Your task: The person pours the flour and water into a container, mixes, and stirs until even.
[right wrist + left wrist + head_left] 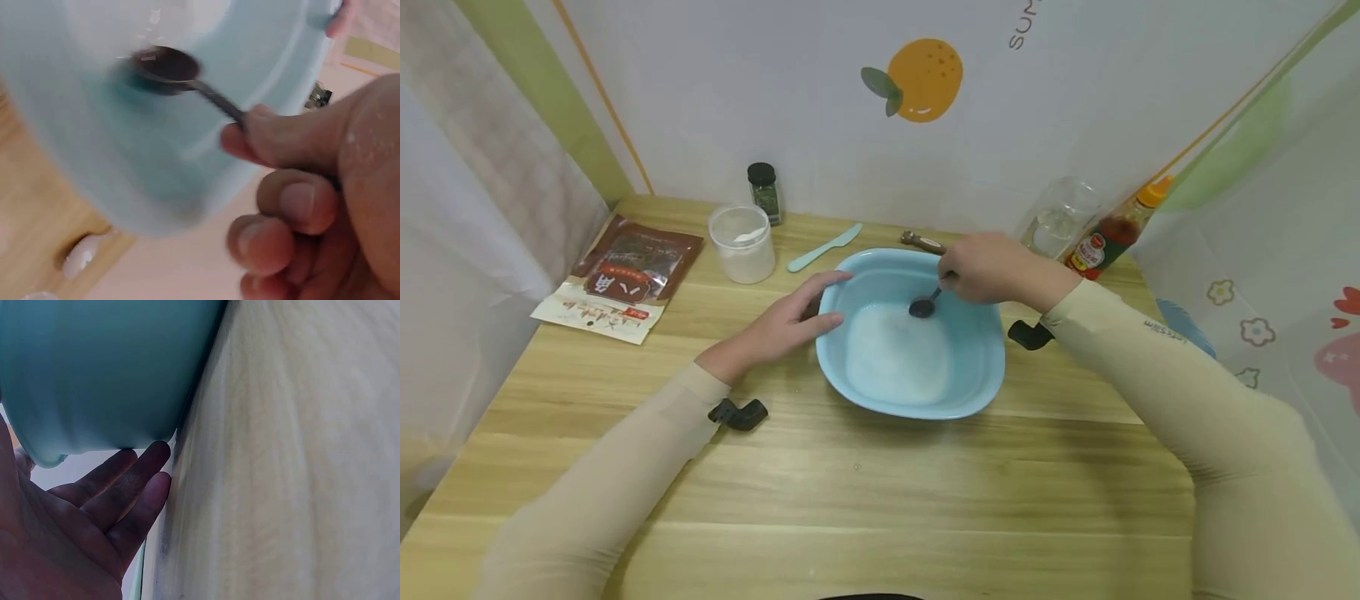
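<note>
A pale blue basin (829, 367) stands on the wooden table, with cloudy white contents (898, 354) across its bottom. My left hand (778, 329) lies at its left side, thumb and forefinger on the rim. In the left wrist view the other fingers (134, 500) reach along the outer wall near its base, fairly straight. Over the right back rim, my right hand (988, 268) pinches the handle of a small black spoon (922, 307). The spoon's bowl (165, 67) is inside the basin, tilted down close over the white contents; its handle end is hidden in the hand.
Behind the left hand stand an open jar of white powder (745, 260), a dark-capped herb jar (765, 196) and a mint spreader (826, 248). A brown spice packet (632, 271) lies far left. A clear glass (1056, 221) and red sauce bottle (1108, 237) are beyond the right wrist.
</note>
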